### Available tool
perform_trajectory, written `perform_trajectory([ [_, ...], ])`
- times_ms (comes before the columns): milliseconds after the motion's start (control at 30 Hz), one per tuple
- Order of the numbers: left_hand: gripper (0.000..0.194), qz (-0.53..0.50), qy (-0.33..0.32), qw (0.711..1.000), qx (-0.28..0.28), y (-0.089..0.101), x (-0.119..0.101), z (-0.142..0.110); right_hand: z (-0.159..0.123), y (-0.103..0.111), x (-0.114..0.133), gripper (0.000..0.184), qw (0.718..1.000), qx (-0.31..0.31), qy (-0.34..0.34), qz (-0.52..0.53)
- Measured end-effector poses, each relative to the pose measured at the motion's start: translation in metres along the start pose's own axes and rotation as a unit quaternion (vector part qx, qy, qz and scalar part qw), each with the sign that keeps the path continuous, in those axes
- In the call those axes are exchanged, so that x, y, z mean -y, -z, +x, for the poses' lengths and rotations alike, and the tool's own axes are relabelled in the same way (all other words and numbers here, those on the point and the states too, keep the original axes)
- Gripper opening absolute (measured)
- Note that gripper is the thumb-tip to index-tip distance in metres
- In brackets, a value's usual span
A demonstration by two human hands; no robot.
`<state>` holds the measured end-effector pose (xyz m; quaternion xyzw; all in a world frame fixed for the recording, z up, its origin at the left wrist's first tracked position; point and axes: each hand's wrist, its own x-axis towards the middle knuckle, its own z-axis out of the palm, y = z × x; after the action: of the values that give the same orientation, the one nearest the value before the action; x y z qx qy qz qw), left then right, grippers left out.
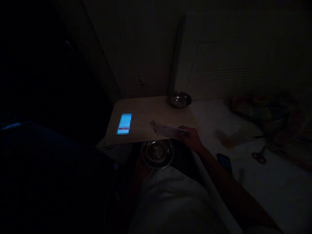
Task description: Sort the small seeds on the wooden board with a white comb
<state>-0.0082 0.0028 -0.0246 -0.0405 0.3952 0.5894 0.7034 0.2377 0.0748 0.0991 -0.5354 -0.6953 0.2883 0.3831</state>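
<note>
White slatted strip (169, 130) sits beyond and right of the steel bowl (169, 156), long axis roughly crosswise, free tip by dark debris (153, 123) on the tabletop (143, 109). Your right hand (189, 137), nearer, grips its right end; your left hand (142, 167), dimly seen, clasps the bowl's near-left rim.

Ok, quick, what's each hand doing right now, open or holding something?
Left hand: holding the metal bowl at its side.
Right hand: closed on the white slotted tool.
</note>
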Motion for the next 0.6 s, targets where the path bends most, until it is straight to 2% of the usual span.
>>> perform_trajectory([
  [100,0.028,0.005,0.008,1.0,-0.015,-0.001,-0.001,0.0,0.0,0.0,-0.001,0.014,1.0,0.002,-0.004,0.015],
  [267,0.024,-0.025,0.04,0.999,0.021,-0.012,-0.005,-0.004,-0.002,0.001,-0.002,0.014,1.0,0.017,-0.001,0.014],
  [433,0.022,-0.003,0.011,1.0,-0.015,-0.012,-0.006,-0.004,-0.005,0.002,-0.006,0.016,0.999,0.02,-0.001,0.028],
  [600,0.033,-0.01,0.02,1.0,0.005,-0.009,-0.006,-0.002,-0.009,-0.002,-0.011,0.016,0.998,0.026,-0.01,0.054],
])
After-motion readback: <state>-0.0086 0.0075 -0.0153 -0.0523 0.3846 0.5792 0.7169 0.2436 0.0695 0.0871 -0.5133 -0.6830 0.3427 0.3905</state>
